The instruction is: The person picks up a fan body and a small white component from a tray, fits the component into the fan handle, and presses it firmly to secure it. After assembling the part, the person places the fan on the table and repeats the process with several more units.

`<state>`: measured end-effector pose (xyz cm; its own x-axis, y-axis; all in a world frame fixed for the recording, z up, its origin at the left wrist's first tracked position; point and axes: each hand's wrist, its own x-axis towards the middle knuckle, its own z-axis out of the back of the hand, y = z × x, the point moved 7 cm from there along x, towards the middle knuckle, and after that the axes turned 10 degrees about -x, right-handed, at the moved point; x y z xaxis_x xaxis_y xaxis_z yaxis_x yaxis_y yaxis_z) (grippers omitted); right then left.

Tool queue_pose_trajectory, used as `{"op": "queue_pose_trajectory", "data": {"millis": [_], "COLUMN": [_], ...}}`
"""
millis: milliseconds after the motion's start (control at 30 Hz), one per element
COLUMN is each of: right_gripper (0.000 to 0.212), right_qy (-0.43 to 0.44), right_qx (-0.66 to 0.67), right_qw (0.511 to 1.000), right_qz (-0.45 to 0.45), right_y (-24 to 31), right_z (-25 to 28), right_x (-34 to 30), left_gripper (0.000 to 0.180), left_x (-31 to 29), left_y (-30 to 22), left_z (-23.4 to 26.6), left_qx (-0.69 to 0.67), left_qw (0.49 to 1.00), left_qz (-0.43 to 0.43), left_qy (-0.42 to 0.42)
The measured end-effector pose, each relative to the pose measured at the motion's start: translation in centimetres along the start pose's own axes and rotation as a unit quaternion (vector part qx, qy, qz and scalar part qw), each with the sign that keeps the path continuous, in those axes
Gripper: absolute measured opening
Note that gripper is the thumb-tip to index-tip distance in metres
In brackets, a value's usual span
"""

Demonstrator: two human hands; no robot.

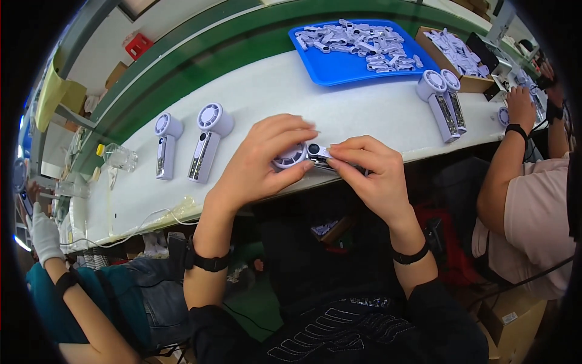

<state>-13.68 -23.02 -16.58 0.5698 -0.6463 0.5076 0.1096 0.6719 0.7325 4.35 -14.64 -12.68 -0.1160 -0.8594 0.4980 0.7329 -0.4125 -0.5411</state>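
Note:
A pale lilac handheld fan (290, 158) lies between my hands at the table's near edge, its round head toward the left. My left hand (251, 161) is closed around the fan head, thumb in front and fingers behind. With thumb and fingertips, my right hand (374, 173) pinches a narrow lilac cover piece (321, 151) with a dark round spot, against the fan's handle. Most of the handle is hidden by my right fingers. To the left stand two more fans (208, 142) (168, 145), their handles showing exposed inner parts.
A blue tray (327, 77) heaped with small lilac pieces sits at the far side, beside a cardboard box (476, 84) of similar parts. Two fans (441, 109) lie to the right. A clear bottle (121, 158) lies far left. Co-workers sit on both sides; one wears a white glove (47, 233).

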Motion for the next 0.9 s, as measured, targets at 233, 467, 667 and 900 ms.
{"op": "queue_pose_trajectory", "data": {"millis": [233,467,667,900], "right_gripper": [0.019,0.018,0.020,0.020], "right_qy": [0.016,0.014,0.015,-0.007], "right_qx": [-0.041,-0.072,-0.091,-0.081], "right_qw": [0.998,0.994,0.992,0.993], "right_qz": [0.053,0.079,0.092,0.087], "right_y": [1.4,1.9,2.0,1.5], "right_z": [0.4,0.4,0.3,0.2], "right_x": [-0.1,-0.1,-0.2,-0.6], "left_gripper": [0.030,0.026,0.026,0.030], "left_x": [-0.8,-0.9,-0.4,-0.1], "left_y": [1.1,1.0,1.3,0.3], "left_z": [-1.3,-1.4,-1.6,-1.7], "left_qx": [-0.092,-0.110,-0.115,-0.071], "left_qw": [0.995,0.993,0.992,0.993], "left_qz": [-0.042,-0.050,-0.058,-0.092], "left_qy": [0.011,0.001,0.012,0.015]}}
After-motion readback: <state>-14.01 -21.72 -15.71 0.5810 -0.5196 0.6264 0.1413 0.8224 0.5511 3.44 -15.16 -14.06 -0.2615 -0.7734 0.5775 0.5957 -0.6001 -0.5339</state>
